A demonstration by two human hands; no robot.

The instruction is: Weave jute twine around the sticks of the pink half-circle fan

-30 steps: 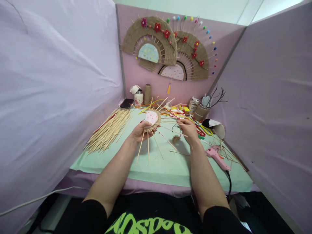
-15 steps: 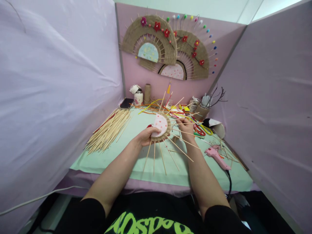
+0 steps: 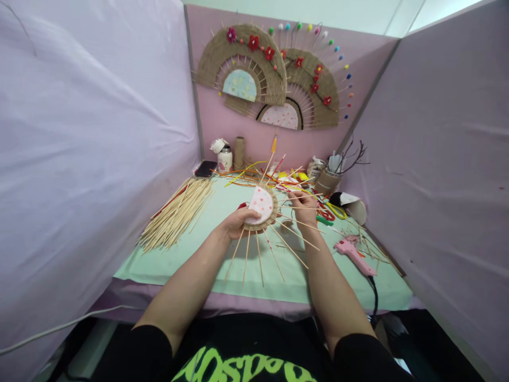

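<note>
Half-round fan (image 3: 260, 204), centre of frame: pink-dotted white face, woven tan rim (image 3: 274, 209), radiating pale sticks (image 3: 260, 259). Left hand (image 3: 237, 222): fingers clamped on fan. Right hand (image 3: 304, 208): fingers narrow, near sticks; grip cannot be determined.

Your green-topped table (image 3: 151, 266) carries a heap of sticks (image 3: 175, 215) at your left, a phone (image 3: 205, 169) beyond it, and a pink glue gun (image 3: 355, 255) at your right.
</note>
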